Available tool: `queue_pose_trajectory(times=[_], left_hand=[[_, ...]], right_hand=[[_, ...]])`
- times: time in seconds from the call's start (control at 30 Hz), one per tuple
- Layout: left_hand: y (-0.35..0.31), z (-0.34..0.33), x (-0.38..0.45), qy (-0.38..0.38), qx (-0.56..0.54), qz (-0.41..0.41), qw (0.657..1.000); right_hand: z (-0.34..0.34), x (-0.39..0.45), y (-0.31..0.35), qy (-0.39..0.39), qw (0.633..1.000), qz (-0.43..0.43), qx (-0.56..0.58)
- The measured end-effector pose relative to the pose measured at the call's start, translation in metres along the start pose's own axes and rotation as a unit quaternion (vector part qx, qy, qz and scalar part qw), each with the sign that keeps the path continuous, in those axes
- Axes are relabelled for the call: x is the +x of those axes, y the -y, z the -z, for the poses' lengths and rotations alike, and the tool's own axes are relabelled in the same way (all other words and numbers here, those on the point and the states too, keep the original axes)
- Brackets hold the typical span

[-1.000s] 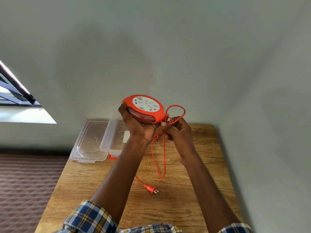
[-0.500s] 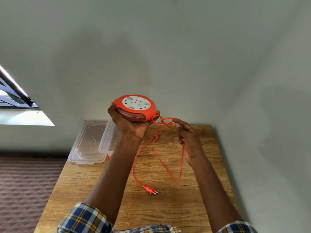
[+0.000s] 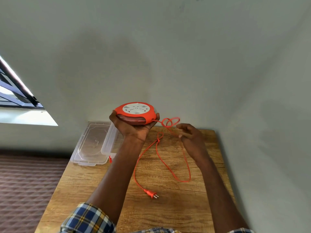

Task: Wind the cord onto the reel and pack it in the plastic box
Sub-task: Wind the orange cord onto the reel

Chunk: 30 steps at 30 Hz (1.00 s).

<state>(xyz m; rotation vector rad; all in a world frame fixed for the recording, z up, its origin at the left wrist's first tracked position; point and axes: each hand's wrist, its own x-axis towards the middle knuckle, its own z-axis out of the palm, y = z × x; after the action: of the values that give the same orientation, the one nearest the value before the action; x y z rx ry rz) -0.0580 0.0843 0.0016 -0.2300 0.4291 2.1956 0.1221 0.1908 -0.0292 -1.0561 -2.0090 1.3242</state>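
Note:
My left hand (image 3: 133, 127) holds the orange reel (image 3: 136, 113) from below, above the table's far edge; its white socket face points up. The orange cord (image 3: 161, 158) leaves the reel's right side, loops in the air, and passes through the fingers of my right hand (image 3: 191, 137), which pinches it just right of the reel. The cord has a knot-like twist below the reel and trails in a long loop over the table. Its plug (image 3: 152, 194) lies on the wood between my forearms. The clear plastic box (image 3: 109, 142) stands open at the table's far left.
The box's clear lid (image 3: 90, 145) lies flat beside it, overhanging the left corner of the wooden table (image 3: 168, 211). A grey wall stands right behind and to the right. A window is at the left, a patterned floor below it.
My right hand has moved away from the reel to the right, drawing the cord out into a wider loop. The reel has shifted left and tilted flatter in my left hand.

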Motion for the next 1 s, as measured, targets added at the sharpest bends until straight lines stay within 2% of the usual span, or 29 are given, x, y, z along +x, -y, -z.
queue_pose_trajectory(times=[0.07, 0.13, 0.23, 0.4, 0.63, 0.8, 1.0], left_hand=[[0.005, -0.003, 0.001, -0.004, 0.015, -0.002, 1.0], [0.009, -0.006, 0.002, -0.004, 0.023, -0.001, 1.0], [0.011, -0.009, 0.003, 0.007, 0.046, 0.015, 0.999], [0.019, -0.012, -0.001, 0.025, 0.072, 0.045, 0.996], [0.027, -0.011, -0.003, 0.013, 0.11, 0.06, 0.992], [0.029, -0.01, -0.002, 0.017, 0.134, 0.048, 0.99], [0.031, -0.01, -0.002, 0.035, 0.132, 0.03, 0.99]], right_hand=[[-0.002, 0.0, 0.014, 0.085, 0.994, 0.042, 0.045], [-0.002, -0.001, 0.025, 0.149, 0.977, 0.044, 0.144], [0.002, -0.002, 0.028, 0.141, 0.947, 0.009, 0.29], [0.006, -0.002, 0.02, 0.154, 0.922, -0.023, 0.353], [0.018, -0.005, 0.025, 0.189, 0.909, -0.094, 0.358], [0.027, -0.007, 0.03, 0.226, 0.919, -0.072, 0.314], [0.031, -0.009, 0.038, 0.235, 0.953, -0.002, 0.191]])
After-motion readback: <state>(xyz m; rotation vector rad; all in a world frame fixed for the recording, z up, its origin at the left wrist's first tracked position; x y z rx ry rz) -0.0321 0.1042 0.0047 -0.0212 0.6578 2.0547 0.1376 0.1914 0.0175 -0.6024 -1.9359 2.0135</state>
